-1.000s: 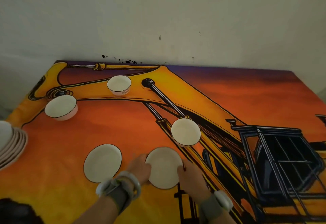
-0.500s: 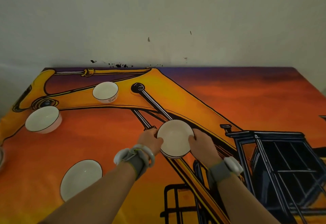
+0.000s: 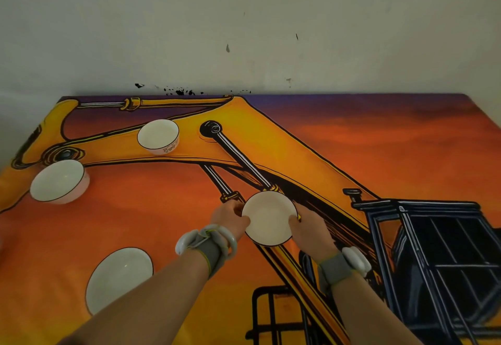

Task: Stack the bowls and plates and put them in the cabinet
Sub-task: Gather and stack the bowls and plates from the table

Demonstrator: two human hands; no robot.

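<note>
The left hand (image 3: 230, 218) and the right hand (image 3: 309, 225) each grasp one side of the held bowl (image 3: 268, 218). Each thumb lies on the rim. The other fingers go down behind the bowl and are hidden. You cannot tell if the bowl sits on the cloth (image 3: 352, 154) or is just above it. A second dark line runs along its near edge, and you cannot tell if another dish is under it. The left arm covers the near right part of the plate (image 3: 119, 277). Both arms are cut off at the bottom of the view.

All the dishes are white, smooth and round, with a thin dark line on the rim. The plate is flat and a bit shiny. The far bowl (image 3: 158, 135) is deep and has a small faint picture on its side, too blurred to read. The left bowl (image 3: 57, 180) is wider. The cloth is orange with a big yellow digger drawn on it. Each wrist has a grey band (image 3: 208, 244) with a pale hard piece on it.

The held bowl is near the middle of the cloth, well apart from the other dishes. The right half of the cloth is bare. The far edge meets a pale wall (image 3: 244, 19) with black specks (image 3: 179, 91) low down. The left bowl is near the left edge.
</note>
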